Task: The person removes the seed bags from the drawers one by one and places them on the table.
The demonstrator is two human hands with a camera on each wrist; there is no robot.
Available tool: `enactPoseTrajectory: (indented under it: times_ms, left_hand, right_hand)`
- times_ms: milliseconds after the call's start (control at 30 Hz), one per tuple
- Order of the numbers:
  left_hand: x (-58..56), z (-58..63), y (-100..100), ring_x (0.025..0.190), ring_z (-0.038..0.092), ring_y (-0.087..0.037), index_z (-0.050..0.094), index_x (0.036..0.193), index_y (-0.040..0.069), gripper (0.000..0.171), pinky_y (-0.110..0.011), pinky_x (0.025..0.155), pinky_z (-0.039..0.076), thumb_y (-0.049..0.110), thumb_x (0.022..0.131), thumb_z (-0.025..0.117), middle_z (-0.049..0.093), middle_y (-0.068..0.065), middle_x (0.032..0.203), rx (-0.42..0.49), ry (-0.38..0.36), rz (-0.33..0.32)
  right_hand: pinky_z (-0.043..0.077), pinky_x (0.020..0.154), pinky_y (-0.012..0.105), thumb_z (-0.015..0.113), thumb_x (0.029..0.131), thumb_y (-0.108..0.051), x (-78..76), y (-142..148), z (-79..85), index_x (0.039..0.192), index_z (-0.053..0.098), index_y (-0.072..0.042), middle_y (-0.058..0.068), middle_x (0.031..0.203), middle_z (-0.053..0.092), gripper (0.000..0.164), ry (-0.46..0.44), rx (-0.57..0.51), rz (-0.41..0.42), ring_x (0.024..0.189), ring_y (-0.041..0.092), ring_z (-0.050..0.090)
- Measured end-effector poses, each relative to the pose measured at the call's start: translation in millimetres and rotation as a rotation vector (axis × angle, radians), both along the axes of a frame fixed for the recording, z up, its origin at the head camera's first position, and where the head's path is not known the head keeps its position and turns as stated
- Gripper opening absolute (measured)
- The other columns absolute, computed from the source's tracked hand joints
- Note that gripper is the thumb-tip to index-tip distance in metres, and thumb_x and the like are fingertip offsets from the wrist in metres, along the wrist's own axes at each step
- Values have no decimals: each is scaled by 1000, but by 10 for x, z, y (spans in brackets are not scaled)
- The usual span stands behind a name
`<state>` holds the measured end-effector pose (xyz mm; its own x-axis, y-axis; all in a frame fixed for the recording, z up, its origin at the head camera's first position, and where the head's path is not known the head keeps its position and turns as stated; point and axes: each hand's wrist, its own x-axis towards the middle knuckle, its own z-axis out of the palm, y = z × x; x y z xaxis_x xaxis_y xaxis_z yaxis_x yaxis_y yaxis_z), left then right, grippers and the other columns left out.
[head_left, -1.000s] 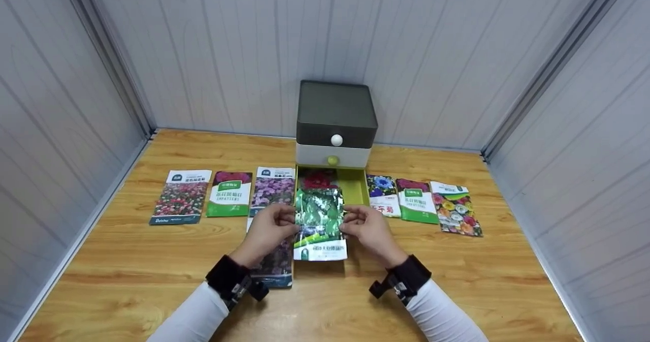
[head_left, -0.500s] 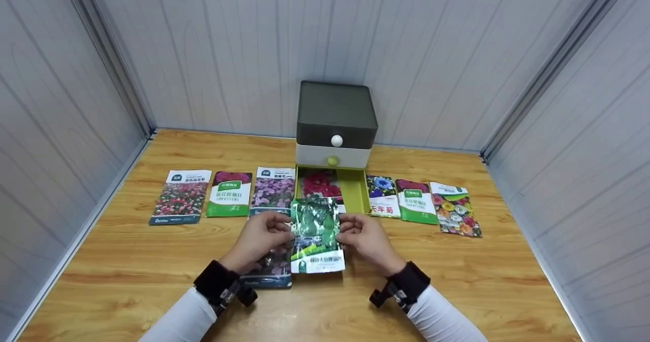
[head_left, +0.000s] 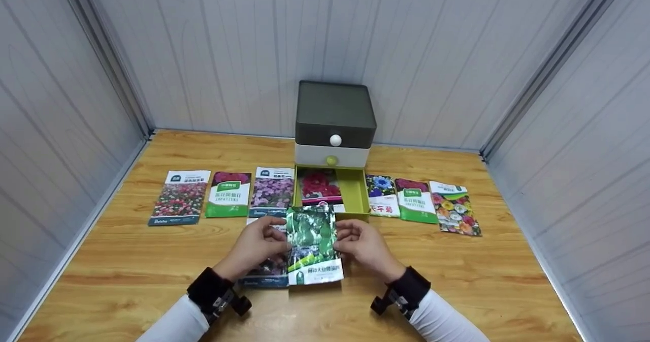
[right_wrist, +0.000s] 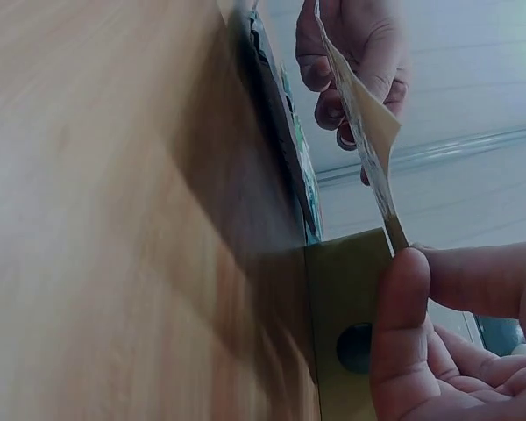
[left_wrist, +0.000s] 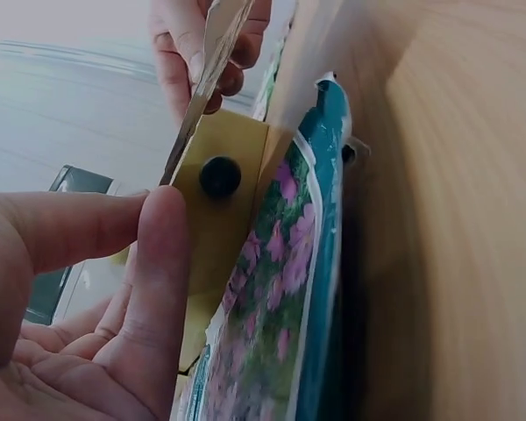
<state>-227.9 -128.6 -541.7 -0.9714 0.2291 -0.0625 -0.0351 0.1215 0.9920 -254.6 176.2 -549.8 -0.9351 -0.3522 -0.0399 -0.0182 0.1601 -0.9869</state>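
Note:
A green seed packet [head_left: 312, 245] with a white lower band is held between both hands in front of the drawer box. My left hand [head_left: 256, 248] pinches its left edge between thumb and forefinger. On the opposite edge, my right hand [head_left: 366, 248] pinches it the same way. Seen edge-on in the left wrist view, the packet [left_wrist: 209, 79] is raised above the table. Behind it the yellow-green bottom drawer [head_left: 355, 192] stands pulled out, with a red-flower seed packet [head_left: 321, 185] lying in its left part. Partly hidden under my left hand lies a purple-flower packet [head_left: 269, 276].
The drawer box [head_left: 336, 105] has a dark top and a white middle drawer [head_left: 310, 155]. Three packets, including a pink-flower one [head_left: 180, 198], lie left of it; three more, including a multicoloured one [head_left: 456, 210], lie on the right. Panel walls enclose the wooden table [head_left: 431, 291].
Both hands have drawn the green seed packet back from over the drawer, toward the body and slightly left. More of the red-flower packet inside the drawer now shows.

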Motion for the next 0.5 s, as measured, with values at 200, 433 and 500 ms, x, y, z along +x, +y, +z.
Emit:
enactPoseTrajectory:
  times_ms: [200, 433, 500]
  left_hand:
    - [20, 27, -22, 75, 74, -23, 54, 148, -12, 65, -39, 67, 67, -3, 91, 85, 77, -14, 98, -50, 3, -15]
    - [52, 78, -38, 73, 75, -24, 55, 144, -12, 63, -41, 67, 67, 0, 90, 86, 76, -13, 95, -88, -3, -44]
    - [55, 82, -43, 73, 74, -24, 56, 143, -12, 63, -41, 67, 67, 0, 90, 86, 76, -12, 94, -104, -2, -48]
  right_hand:
    - [67, 74, 32, 82, 90, 8, 22, -10, -29, 139, 62, 14, 17, 110, 73, 53, -4, -4, 22, 88, 19, 73]
    - [66, 67, 32, 83, 91, 6, 15, -4, -26, 134, 65, 11, 15, 106, 76, 47, -22, 25, 18, 75, 19, 73]
    - [66, 66, 32, 84, 91, 5, 17, -7, -26, 134, 66, 10, 14, 104, 76, 46, -26, 34, 20, 73, 19, 73]
